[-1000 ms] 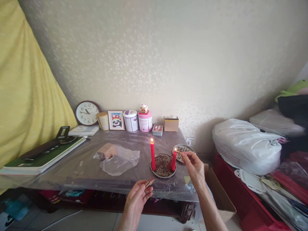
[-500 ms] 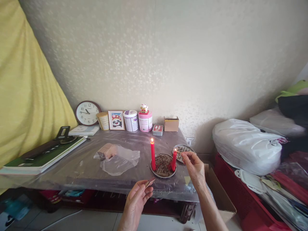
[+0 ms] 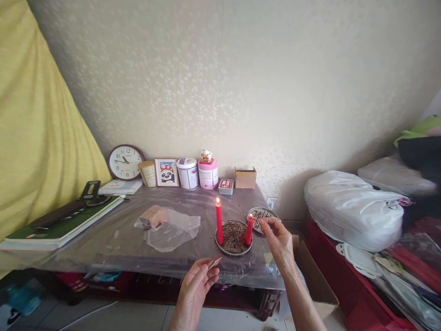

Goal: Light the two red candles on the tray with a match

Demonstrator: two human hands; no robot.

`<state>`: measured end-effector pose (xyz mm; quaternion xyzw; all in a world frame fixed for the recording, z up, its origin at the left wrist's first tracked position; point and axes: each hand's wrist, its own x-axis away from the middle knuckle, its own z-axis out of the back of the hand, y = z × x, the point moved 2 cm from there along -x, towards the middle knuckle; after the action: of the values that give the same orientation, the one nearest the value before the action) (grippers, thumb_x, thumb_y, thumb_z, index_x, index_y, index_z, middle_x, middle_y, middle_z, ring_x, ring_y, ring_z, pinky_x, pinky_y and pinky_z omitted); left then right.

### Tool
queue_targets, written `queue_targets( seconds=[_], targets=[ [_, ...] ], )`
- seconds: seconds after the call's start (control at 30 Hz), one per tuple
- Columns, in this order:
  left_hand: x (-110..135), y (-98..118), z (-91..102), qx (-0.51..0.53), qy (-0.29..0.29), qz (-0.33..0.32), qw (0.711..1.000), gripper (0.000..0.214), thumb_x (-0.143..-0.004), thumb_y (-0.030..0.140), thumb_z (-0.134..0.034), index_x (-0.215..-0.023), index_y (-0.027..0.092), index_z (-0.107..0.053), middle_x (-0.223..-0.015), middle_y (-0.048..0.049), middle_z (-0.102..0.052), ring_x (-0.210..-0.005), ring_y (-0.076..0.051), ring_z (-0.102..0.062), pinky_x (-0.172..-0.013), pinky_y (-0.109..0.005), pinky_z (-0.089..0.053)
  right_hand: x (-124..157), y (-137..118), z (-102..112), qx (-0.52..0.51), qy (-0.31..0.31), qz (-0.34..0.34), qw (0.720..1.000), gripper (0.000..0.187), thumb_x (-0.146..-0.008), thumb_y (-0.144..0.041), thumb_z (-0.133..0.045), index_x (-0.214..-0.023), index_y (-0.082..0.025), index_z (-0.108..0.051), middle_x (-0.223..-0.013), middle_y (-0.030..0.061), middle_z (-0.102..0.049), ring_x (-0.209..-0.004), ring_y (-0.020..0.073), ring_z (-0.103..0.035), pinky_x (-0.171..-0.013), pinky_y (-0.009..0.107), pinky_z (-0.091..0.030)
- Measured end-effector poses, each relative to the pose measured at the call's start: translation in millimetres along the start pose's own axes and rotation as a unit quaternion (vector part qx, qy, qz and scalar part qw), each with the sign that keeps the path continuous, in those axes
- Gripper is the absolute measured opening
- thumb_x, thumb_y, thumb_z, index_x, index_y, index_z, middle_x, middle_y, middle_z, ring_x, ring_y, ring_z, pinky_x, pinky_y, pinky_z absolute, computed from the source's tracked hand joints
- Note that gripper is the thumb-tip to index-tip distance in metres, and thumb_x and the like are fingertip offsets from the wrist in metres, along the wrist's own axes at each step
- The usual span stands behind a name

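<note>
Two red candles, a taller left candle (image 3: pixel 219 224) and a shorter right candle (image 3: pixel 249 231), stand upright and lit on a round metal plate (image 3: pixel 219 247) with a dark, speckled surface. My right hand (image 3: pixel 278 236) is closed in a pinch on a thin matchstick (image 3: pixel 257 218), whose tip meets the short candle's flame. Lower down, in front of the plate, my left hand (image 3: pixel 198 279) grips a small matchbox (image 3: pixel 214 262) between thumb and fingers; much of the box is hidden.
Behind the candles lies a second metal plate (image 3: pixel 253 211). A crumpled plastic bag (image 3: pixel 179 230) with a cardboard piece (image 3: pixel 153 215) is left of them. Tins, a clock (image 3: pixel 126 162) and a small open box (image 3: pixel 245 178) line the wall. White bags (image 3: pixel 351 209) fill the right side.
</note>
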<state>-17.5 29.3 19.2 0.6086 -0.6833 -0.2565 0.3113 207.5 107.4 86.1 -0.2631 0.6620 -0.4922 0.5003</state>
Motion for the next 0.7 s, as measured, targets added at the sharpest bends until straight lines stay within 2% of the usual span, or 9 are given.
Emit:
queue_targets(
  seconds=[0.7],
  targets=[
    [0.0,0.1,-1.4,0.004,0.008,0.006,1.0,0.025,-0.073,0.036,-0.07,-0.09,0.018,-0.068,-0.102,-0.0096,-0.07,-0.088,-0.019,-0.061,-0.084,-0.033,-0.045,-0.9,0.1,0.3,0.015,0.004,0.008,1.0,0.03,-0.071,-0.046,-0.068,-0.077,-0.016,-0.068,-0.067,0.0026,-0.066,-0.06,0.0153,-0.057,-0.057,0.026,-0.047]
  ],
)
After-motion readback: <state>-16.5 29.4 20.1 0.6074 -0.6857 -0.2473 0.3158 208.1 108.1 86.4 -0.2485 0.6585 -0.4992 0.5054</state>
